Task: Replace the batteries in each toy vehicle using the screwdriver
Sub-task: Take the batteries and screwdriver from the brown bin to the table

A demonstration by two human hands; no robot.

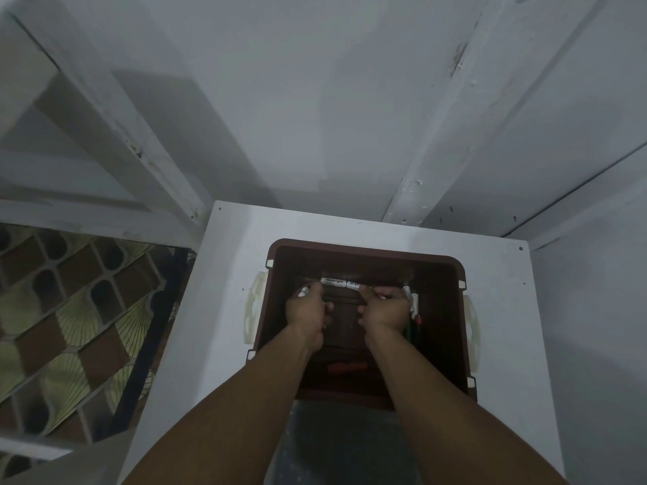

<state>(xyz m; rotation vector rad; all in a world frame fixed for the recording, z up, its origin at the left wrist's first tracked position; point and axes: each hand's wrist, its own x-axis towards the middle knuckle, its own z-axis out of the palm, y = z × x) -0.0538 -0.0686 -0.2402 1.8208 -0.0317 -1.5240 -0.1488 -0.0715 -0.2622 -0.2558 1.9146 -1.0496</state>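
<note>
We reach deep into the bin [442,309], left hand [304,311] and right hand [384,309] just apart, both curled by the batteries [338,281] at twelve o'clock; whether either grips one we cannot tell. The screwdriver [346,366] lies at six. We should pinch one battery cleanly, then lift.

single head view, looking steeply down into bin [364,253] on table [224,260].

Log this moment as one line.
phase: hands inside brown bin | left hand: curled by white batteries, grip unclear | right hand: same | orange-handled tool: lying on bin floor, untouched
</note>
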